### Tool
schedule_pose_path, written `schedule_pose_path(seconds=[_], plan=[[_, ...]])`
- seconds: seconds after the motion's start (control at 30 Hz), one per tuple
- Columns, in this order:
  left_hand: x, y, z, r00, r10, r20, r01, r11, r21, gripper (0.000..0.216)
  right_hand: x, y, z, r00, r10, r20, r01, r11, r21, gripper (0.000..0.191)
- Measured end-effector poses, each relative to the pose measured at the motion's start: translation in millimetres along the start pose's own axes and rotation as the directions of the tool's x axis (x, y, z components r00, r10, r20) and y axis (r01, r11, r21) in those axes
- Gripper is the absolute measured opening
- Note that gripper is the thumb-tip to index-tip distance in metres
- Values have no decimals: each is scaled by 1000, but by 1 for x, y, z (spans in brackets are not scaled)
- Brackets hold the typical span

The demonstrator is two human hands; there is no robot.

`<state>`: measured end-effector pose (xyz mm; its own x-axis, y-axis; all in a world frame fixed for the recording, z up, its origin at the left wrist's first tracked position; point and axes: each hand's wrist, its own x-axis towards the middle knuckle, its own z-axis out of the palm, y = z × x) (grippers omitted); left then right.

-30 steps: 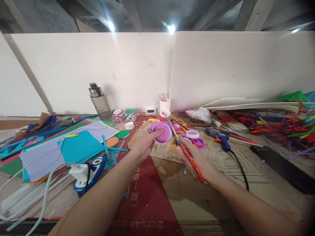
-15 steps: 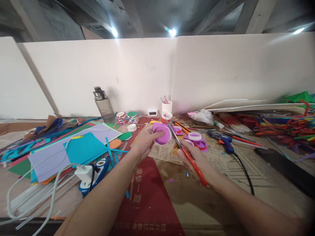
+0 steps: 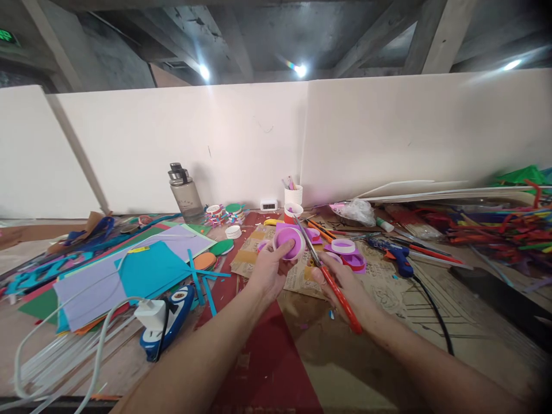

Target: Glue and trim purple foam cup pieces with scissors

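Observation:
My left hand (image 3: 273,267) pinches a shallow white ring with a purple base (image 3: 285,241), thumb pressed inside it, open side facing me. My right hand (image 3: 345,287) is closed around red-handled scissors (image 3: 334,287). Their metal blades point up and left, close to the right edge of the ring; I cannot tell whether they touch it. Beyond my right hand lie more purple pieces with white and red rings (image 3: 342,247). Behind the held ring stands a red and white paper cup (image 3: 292,214).
A hot glue gun (image 3: 399,259) with a black cord lies to the right, near a tangle of coloured strips (image 3: 495,230). Coloured sheets (image 3: 150,264), a blue power strip (image 3: 172,322) and white cables are on the left. A bottle (image 3: 185,192) and small clock (image 3: 269,205) stand by the white panel.
The view has tilted up slightly. My left hand has shifted a little to the right with the ring, turning it slightly; the scissors stay beside it in my right hand.

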<state>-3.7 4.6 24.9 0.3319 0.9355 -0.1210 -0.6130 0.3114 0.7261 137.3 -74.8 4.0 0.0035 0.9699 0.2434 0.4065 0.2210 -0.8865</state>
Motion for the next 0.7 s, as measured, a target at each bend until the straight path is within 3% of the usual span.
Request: schedule_pose_path(seconds=[0.33,0.7], plan=[[3,-3,-4,996,54,73,-64,988,142,43,1,8,-1,997,-65,-35,60,992,-112,21],[1,-2,-2,997,66,40,-69,993,96,47,2,13,-2,1000,-29,12,30,998,-57,30]])
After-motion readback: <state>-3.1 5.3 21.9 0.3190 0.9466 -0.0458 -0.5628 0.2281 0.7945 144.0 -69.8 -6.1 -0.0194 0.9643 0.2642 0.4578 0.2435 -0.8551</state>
